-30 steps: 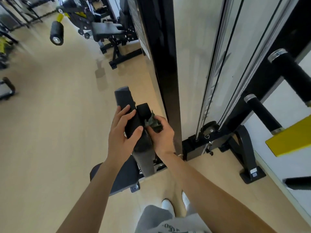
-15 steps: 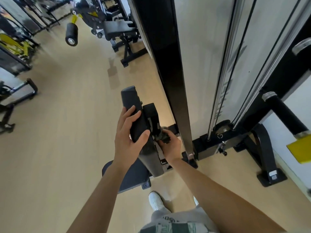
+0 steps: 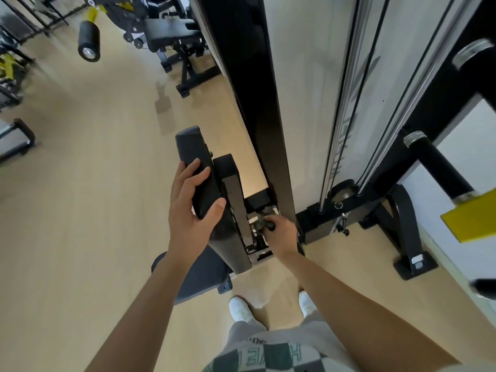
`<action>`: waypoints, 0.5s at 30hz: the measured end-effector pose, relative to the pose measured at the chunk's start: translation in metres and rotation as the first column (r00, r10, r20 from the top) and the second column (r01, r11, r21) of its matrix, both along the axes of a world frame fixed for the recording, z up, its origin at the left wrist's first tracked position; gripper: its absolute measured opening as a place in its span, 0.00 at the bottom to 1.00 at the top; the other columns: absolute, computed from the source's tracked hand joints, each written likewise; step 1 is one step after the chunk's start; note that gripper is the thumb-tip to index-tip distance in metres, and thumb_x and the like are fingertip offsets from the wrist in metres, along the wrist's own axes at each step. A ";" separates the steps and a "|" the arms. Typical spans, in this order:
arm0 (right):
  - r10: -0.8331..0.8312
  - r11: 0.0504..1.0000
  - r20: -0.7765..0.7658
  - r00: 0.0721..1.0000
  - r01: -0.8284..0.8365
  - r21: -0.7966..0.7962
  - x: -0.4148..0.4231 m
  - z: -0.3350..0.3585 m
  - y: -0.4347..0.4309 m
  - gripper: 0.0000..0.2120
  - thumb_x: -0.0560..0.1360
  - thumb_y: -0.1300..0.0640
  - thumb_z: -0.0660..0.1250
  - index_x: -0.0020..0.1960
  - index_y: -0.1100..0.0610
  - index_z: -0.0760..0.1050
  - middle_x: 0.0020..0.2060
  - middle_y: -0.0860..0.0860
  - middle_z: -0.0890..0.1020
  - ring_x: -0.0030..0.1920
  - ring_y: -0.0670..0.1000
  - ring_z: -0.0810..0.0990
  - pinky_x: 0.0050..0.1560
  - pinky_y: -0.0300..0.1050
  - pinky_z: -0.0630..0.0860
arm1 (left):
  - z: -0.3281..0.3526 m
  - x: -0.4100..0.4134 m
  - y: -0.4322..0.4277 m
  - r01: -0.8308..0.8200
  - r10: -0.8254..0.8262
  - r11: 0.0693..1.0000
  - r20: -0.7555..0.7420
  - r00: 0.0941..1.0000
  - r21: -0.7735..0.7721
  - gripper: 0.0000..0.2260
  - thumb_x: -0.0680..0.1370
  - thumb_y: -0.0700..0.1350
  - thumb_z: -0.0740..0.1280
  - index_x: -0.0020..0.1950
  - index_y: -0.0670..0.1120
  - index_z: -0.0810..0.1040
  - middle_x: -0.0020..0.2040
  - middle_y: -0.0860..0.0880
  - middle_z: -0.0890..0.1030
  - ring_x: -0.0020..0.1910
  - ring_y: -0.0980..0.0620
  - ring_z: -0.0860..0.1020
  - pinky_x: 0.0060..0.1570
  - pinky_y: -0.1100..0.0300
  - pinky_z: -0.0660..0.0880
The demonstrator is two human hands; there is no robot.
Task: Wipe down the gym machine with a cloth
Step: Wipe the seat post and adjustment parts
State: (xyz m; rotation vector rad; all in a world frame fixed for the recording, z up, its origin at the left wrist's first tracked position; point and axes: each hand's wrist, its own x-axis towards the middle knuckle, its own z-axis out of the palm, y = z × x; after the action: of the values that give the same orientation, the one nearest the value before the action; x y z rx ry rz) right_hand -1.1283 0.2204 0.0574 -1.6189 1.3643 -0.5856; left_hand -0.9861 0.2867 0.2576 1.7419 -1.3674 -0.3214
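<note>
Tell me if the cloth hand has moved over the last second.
Yes: the right hand and cloth dropped from the back pad's top toward its base.

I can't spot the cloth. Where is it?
Head view, centre: the cloth is bunched in the right hand, low between the pad and black upright.

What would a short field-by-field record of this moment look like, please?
setting: gym with a pale wood floor
left hand: grips the upper part of the black back pad, thumb on one side and fingers on the other
right hand: holds a dark cloth, low down behind the pad
cloth contact: at the machine's lower frame, beside the black upright; exact surface unclear
seat: below the pad, untouched
</note>
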 end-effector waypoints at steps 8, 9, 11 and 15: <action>-0.073 0.943 0.198 0.977 0.132 -0.304 0.011 0.011 0.005 0.16 0.72 0.66 0.75 0.59 0.59 0.82 0.57 0.53 0.83 0.60 0.53 0.80 0.64 0.48 0.76 | -0.002 0.000 0.000 -0.014 0.014 1.000 -0.031 0.999 0.003 0.25 0.75 0.51 0.67 0.71 0.44 0.74 0.77 0.52 0.68 0.81 0.54 0.56 0.77 0.54 0.60; -0.053 0.934 0.203 0.978 0.121 -0.336 0.018 0.011 0.002 0.16 0.72 0.65 0.74 0.59 0.59 0.82 0.58 0.54 0.83 0.60 0.54 0.79 0.64 0.48 0.77 | -0.002 0.000 0.000 -0.014 0.014 1.000 -0.028 1.000 0.005 0.25 0.75 0.51 0.67 0.71 0.44 0.74 0.77 0.52 0.68 0.81 0.54 0.56 0.77 0.56 0.60; -0.001 0.923 0.180 0.984 0.070 -0.378 0.027 0.007 -0.001 0.15 0.75 0.63 0.71 0.62 0.61 0.81 0.61 0.56 0.81 0.63 0.57 0.78 0.67 0.51 0.75 | -0.002 0.000 0.000 -0.016 0.016 1.000 -0.033 0.999 0.009 0.25 0.76 0.51 0.67 0.72 0.44 0.74 0.77 0.52 0.68 0.81 0.54 0.56 0.77 0.59 0.60; 0.112 0.879 -0.073 0.991 -0.133 -0.457 0.031 -0.005 0.001 0.22 0.77 0.52 0.60 0.66 0.60 0.78 0.67 0.58 0.79 0.70 0.64 0.73 0.73 0.54 0.65 | -0.003 -0.001 0.001 -0.013 0.013 1.000 -0.031 0.999 0.015 0.25 0.76 0.52 0.67 0.72 0.45 0.74 0.78 0.52 0.68 0.81 0.54 0.55 0.77 0.59 0.60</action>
State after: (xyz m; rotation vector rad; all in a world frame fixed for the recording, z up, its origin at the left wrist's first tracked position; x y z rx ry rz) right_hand -1.0968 0.2213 0.0526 -2.0942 1.1965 -0.8494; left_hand -0.9867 0.2880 0.2544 1.7500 -1.3339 -0.3512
